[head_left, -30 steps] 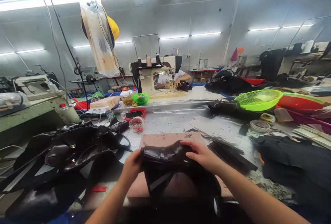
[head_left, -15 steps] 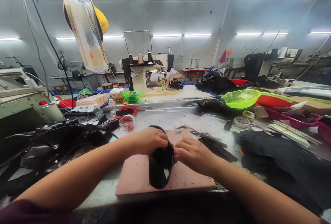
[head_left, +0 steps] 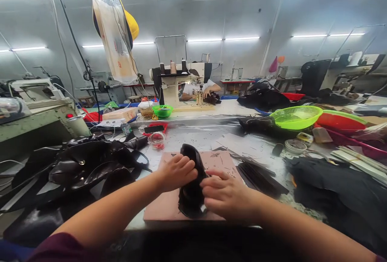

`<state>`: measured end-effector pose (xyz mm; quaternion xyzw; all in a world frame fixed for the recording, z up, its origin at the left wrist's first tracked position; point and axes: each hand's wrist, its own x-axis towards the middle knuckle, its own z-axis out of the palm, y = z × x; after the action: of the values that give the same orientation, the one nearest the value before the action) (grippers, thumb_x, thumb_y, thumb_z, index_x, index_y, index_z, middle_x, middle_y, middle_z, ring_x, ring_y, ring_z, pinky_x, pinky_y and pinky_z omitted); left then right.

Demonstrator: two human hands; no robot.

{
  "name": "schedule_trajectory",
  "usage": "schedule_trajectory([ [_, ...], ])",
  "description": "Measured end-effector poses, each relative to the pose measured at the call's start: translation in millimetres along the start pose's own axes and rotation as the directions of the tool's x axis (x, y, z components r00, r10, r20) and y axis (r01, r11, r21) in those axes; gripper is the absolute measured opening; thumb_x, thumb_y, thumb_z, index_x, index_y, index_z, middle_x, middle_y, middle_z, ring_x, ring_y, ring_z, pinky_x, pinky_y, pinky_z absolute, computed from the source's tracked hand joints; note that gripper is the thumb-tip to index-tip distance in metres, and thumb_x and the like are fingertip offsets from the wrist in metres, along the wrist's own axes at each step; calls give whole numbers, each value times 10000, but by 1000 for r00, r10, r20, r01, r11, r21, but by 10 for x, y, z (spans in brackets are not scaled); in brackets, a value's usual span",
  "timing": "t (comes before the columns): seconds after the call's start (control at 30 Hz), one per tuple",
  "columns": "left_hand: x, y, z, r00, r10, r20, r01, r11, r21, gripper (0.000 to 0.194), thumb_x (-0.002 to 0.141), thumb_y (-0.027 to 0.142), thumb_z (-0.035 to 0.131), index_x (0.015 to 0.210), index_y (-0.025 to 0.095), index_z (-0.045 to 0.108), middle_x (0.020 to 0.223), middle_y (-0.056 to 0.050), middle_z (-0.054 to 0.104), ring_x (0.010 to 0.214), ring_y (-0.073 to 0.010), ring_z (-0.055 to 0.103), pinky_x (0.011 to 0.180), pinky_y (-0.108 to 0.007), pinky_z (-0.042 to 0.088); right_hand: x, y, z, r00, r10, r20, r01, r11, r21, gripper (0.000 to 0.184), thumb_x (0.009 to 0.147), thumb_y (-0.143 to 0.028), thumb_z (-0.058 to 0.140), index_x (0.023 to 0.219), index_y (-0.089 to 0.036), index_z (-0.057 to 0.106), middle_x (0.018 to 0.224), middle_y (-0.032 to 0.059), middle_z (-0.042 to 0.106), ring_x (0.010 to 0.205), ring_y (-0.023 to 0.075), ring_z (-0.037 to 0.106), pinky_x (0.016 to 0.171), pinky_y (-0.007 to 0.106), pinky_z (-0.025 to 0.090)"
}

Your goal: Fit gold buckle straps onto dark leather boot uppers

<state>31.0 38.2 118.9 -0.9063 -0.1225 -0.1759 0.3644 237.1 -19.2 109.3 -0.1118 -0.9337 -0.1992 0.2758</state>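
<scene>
A dark brown leather piece [head_left: 191, 181] stands bunched up on a pinkish work board [head_left: 169, 207] at the near edge of the bench. My left hand [head_left: 177, 172] grips its left side with fingers curled round it. My right hand [head_left: 225, 195] presses and pinches its lower right side, fingers closed on the leather. Both hands touch each other's side of the piece, close together.
A heap of dark leather bag parts [head_left: 81, 167] lies left. Black strips [head_left: 260, 173] and dark fabric [head_left: 338, 193] lie right. A green basket [head_left: 294, 117], red tray [head_left: 341, 120], tape roll [head_left: 157, 140] and phone [head_left: 154, 129] sit behind. Another person works at a far sewing machine [head_left: 178, 86].
The leather piece went from spread wide between my hands to bunched upright on the board. My hands came together on it, and my right hand has slid lower.
</scene>
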Motion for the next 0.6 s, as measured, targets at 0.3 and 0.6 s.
schedule_trajectory([
  [0.3, 124, 124, -71, 984, -112, -137, 124, 988, 88, 103, 798, 133, 468, 724, 195, 504, 716, -17, 579, 624, -165, 467, 588, -314, 286, -10, -54, -275, 967, 231, -104, -234, 972, -17, 236, 858, -277, 450, 683, -187, 581, 988, 93, 593, 680, 125, 524, 772, 310, 451],
  [0.6, 8, 219, -175, 950, -81, -301, 79, 997, -18, 111, 810, 213, 511, 846, 286, 587, 904, 9, 645, 869, -171, 529, 805, -335, 356, -17, -19, -294, 943, 333, -29, -328, 939, 101, 234, 838, -247, 469, 629, -177, 546, 735, 37, 531, 648, 137, 477, 662, 294, 426],
])
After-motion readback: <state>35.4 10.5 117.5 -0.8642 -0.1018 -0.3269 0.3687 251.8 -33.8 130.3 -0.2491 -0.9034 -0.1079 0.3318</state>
